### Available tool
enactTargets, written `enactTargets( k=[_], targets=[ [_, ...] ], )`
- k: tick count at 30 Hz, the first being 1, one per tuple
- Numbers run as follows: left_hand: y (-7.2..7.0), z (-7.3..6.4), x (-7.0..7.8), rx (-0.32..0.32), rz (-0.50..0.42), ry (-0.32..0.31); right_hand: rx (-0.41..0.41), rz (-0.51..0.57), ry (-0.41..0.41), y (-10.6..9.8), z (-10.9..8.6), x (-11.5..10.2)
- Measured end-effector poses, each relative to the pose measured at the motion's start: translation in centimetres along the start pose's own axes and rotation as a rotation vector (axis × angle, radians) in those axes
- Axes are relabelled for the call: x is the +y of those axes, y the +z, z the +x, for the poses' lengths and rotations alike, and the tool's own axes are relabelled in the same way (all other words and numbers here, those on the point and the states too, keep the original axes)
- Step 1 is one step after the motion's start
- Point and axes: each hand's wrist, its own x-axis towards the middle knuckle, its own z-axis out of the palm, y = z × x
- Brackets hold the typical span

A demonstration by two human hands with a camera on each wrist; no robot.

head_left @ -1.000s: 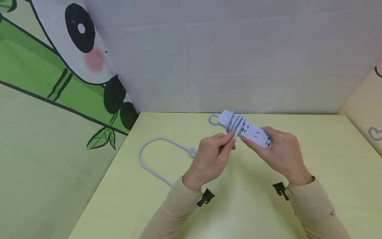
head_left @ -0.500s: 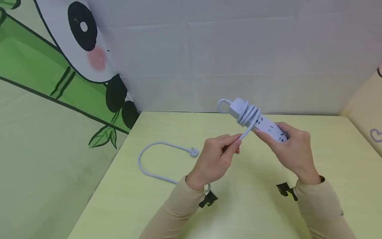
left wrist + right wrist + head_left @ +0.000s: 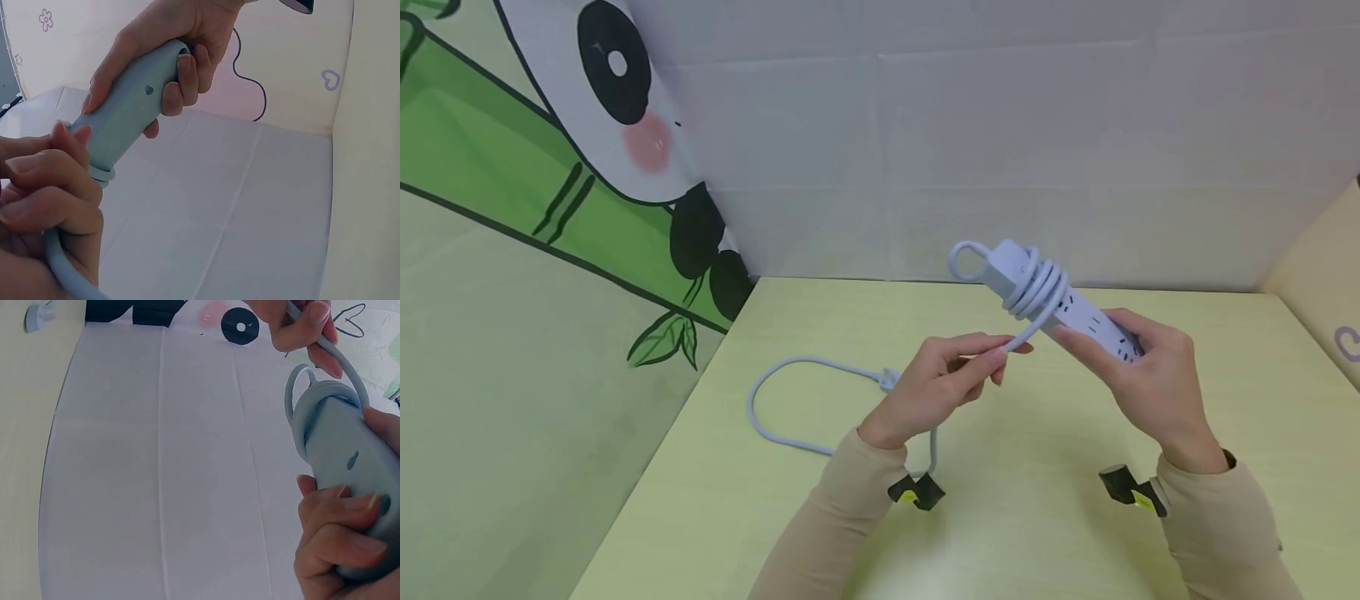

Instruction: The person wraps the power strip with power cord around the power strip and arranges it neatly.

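A white power strip [image 3: 1093,323] is held tilted above the table, its socket face towards the head camera. My right hand [image 3: 1157,383] grips its lower right end, thumb along the front and fingers curled behind, as the right wrist view shows. Several turns of its cord [image 3: 1037,287] wrap the upper left end, where a small loop sticks out. My left hand [image 3: 936,383] pinches the cord just below the wraps between thumb and fingers. In the left wrist view the strip's plain back [image 3: 134,103] faces the camera, with a keyhole slot in it.
The loose cord [image 3: 752,408] lies in a curve on the pale yellow table [image 3: 1015,517], left of my left hand, ending in a plug [image 3: 889,380] partly hidden by that hand. A white cloth wall [image 3: 1000,125] stands behind the table, and a cartoon-printed cloth [image 3: 490,333] hangs at left.
Both hands have moved right, and the power strip has risen and shifted right. The left hand has slid away from the wraps, leaving a longer stretch of cord showing between.
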Motion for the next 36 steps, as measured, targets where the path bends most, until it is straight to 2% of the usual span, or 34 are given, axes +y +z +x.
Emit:
enactTargets(
  k=[8,14,20,28,32,36],
  targets=[
    [-0.3,0.4,-0.8,-0.014,-0.029,-0.015,-0.081,0.063,0.029,-0.5,-0.1,0.1],
    [-0.6,0.6,-1.2,-0.03,-0.03,-0.027,-0.137,0.16,0.058,-1.1,-0.2,0.0],
    [-1.0,0.6,-1.5,-0.057,-0.043,-0.045,-0.206,0.384,0.059,-1.5,-0.3,-0.2],
    [-1.7,0.6,-2.3,-0.079,-0.059,-0.07,-0.352,0.734,-0.001,-1.6,-0.3,0.2],
    [-1.7,0.6,-2.7,-0.093,-0.07,-0.079,-0.39,0.753,0.007,-1.5,-0.2,0.6],
    [-1.9,0.6,-2.8,-0.098,-0.064,-0.083,-0.467,0.751,-0.015,-1.9,-0.4,1.1]
  ],
)
